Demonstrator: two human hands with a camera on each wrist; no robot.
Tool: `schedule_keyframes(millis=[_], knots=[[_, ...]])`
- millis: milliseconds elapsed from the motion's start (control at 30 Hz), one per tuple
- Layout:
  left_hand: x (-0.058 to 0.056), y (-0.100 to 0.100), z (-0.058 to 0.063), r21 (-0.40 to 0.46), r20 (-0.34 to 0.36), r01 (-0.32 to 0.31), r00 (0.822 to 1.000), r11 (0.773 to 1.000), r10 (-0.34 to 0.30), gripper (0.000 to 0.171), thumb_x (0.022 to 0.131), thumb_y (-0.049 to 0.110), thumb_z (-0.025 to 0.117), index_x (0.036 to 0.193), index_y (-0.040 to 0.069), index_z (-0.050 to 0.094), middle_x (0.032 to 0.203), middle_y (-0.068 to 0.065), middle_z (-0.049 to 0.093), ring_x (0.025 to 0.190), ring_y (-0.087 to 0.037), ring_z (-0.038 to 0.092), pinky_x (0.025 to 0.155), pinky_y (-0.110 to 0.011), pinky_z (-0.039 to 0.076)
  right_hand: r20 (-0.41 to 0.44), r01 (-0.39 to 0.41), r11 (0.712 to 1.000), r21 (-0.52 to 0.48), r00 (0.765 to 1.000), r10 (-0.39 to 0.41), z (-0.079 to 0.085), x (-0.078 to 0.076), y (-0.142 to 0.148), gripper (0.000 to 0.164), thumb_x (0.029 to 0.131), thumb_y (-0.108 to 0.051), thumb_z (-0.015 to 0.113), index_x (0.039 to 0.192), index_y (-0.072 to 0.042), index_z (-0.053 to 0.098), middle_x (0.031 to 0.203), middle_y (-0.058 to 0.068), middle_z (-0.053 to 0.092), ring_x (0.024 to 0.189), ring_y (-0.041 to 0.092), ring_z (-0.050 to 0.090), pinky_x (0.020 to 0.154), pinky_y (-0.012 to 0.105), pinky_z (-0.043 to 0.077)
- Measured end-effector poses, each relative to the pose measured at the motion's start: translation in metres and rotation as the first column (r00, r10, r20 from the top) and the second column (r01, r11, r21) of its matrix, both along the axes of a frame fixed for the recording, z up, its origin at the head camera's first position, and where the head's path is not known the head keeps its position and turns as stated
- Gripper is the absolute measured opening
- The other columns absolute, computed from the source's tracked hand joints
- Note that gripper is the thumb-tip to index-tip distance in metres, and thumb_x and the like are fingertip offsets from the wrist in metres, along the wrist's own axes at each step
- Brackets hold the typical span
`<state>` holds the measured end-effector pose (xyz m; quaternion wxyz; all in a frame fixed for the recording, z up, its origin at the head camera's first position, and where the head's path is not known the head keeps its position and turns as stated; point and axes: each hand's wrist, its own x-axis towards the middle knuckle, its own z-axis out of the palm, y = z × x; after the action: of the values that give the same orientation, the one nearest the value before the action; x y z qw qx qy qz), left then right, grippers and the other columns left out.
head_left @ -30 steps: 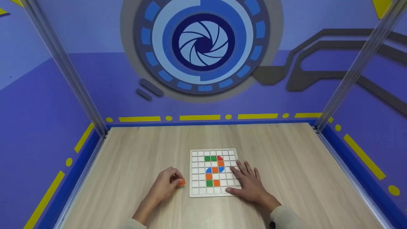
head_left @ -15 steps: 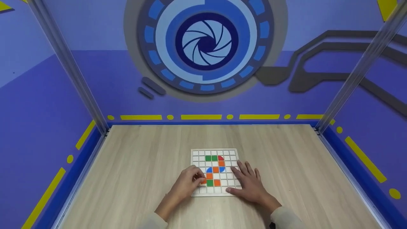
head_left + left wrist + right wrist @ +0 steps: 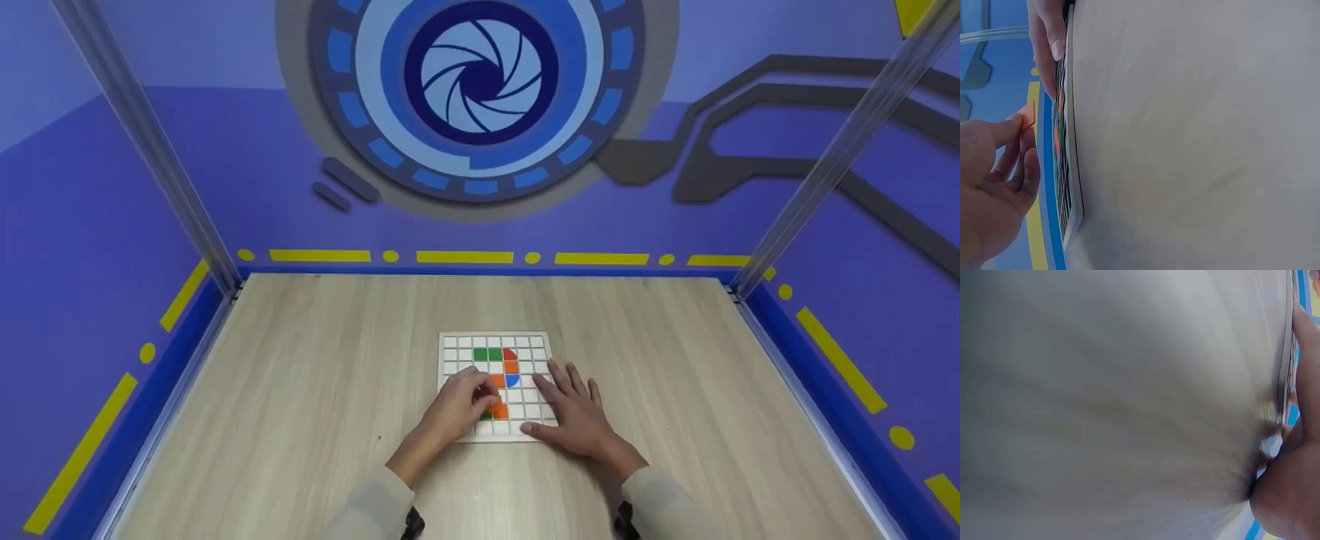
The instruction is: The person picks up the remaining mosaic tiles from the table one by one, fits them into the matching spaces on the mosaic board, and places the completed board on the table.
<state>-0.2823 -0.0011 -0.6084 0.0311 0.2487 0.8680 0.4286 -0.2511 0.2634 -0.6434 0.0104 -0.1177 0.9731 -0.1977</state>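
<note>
My left hand (image 3: 457, 405) pinches an orange square tile (image 3: 1028, 115) between thumb and fingers, held just above the board in the left wrist view. Below it lies a white gridded board (image 3: 534, 436) in a pale frame. Green tiles (image 3: 487, 354), a red rounded tile (image 3: 509, 354), a blue rounded tile (image 3: 513, 380) and orange tiles (image 3: 511, 367) are set in its cells. The left fingers cover part of the pattern in the head view. My right hand (image 3: 577, 412) rests spread on the board's right edge, its thumb on the lower right part.
The board lies on a light wooden table (image 3: 322, 360). Blue-purple panels with yellow marks (image 3: 465, 256) enclose the back and sides, with metal posts (image 3: 810, 172) at the rear corners.
My left hand has carried the orange tile rightward from beside the board to over its lower middle. The right hand stays on the board's edge. The head view has tilted slightly down.
</note>
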Motion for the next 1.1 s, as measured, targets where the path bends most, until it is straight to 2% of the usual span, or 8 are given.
schedule_keyframes(millis=[233, 333, 433, 633, 867, 1100], knots=[[-0.003, 0.026, -0.001, -0.030, -0.011, 0.004, 1.000, 1.000, -0.004, 0.005, 0.099, 0.016, 0.077, 0.101, 0.014, 0.074, 0.097, 0.008, 0.060, 0.088, -0.007, 0.055, 0.081, -0.027, 0.051, -0.014, 0.011, 1.000, 0.021, 1.000, -0.011, 0.003, -0.001, 0.001, 0.101, 0.087, -0.083, 0.060, 0.165, -0.024, 0.039, 0.176, 0.009, 0.018, 0.161, 0.043, 0.008, 0.120, 0.074, 0.005], [-0.003, 0.037, -0.003, -0.067, -0.013, 0.001, 1.000, 0.998, -0.002, 0.004, 0.098, 0.016, 0.078, 0.101, 0.015, 0.074, 0.095, 0.009, 0.059, 0.087, -0.006, 0.054, 0.079, -0.026, 0.050, -0.014, 0.020, 1.000, 0.022, 1.000, -0.020, 0.003, -0.001, 0.001, 0.101, 0.086, -0.083, 0.061, 0.165, -0.024, 0.040, 0.176, 0.009, 0.019, 0.161, 0.043, 0.008, 0.120, 0.074, 0.005], [-0.004, 0.044, -0.007, -0.116, -0.052, -0.013, 0.999, 0.993, 0.008, 0.006, 0.098, 0.014, 0.078, 0.096, 0.016, 0.073, 0.093, 0.009, 0.057, 0.085, -0.006, 0.052, 0.078, -0.026, 0.050, -0.011, 0.020, 1.000, 0.023, 1.000, -0.019, 0.003, -0.001, 0.001, 0.101, 0.086, -0.084, 0.061, 0.165, -0.024, 0.040, 0.176, 0.009, 0.019, 0.161, 0.044, 0.008, 0.120, 0.075, 0.005], [-0.003, 0.047, -0.011, -0.160, -0.131, -0.045, 0.991, 0.986, 0.024, 0.007, 0.096, 0.013, 0.080, 0.093, 0.016, 0.074, 0.090, 0.009, 0.057, 0.081, -0.006, 0.054, 0.075, -0.027, 0.050, -0.013, -0.006, 1.000, 0.018, 1.000, 0.007, 0.001, -0.003, -0.002, 0.101, 0.087, -0.082, 0.062, 0.165, -0.021, 0.040, 0.175, 0.012, 0.019, 0.161, 0.045, 0.008, 0.119, 0.076, 0.006], [-0.005, 0.048, -0.009, -0.186, -0.103, -0.025, 0.995, 0.982, 0.005, 0.006, 0.095, 0.011, 0.079, 0.092, 0.015, 0.078, 0.093, 0.008, 0.059, 0.085, -0.008, 0.055, 0.077, -0.029, 0.050, -0.014, -0.001, 1.000, 0.024, 1.000, 0.001, 0.003, -0.006, 0.000, 0.101, 0.087, -0.082, 0.063, 0.164, -0.021, 0.041, 0.175, 0.012, 0.019, 0.161, 0.045, 0.009, 0.119, 0.076, 0.006], [-0.004, 0.050, -0.009, -0.213, -0.114, -0.019, 0.993, 0.977, -0.006, 0.009, 0.093, 0.007, 0.080, 0.090, 0.014, 0.077, 0.093, 0.005, 0.060, 0.084, -0.009, 0.054, 0.076, -0.029, 0.050, 0.000, -0.006, 1.000, 0.014, 1.000, 0.006, -0.001, -0.005, 0.000, 0.101, 0.087, -0.081, 0.063, 0.165, -0.022, 0.038, 0.176, 0.010, 0.017, 0.161, 0.044, 0.007, 0.120, 0.075, 0.005]])
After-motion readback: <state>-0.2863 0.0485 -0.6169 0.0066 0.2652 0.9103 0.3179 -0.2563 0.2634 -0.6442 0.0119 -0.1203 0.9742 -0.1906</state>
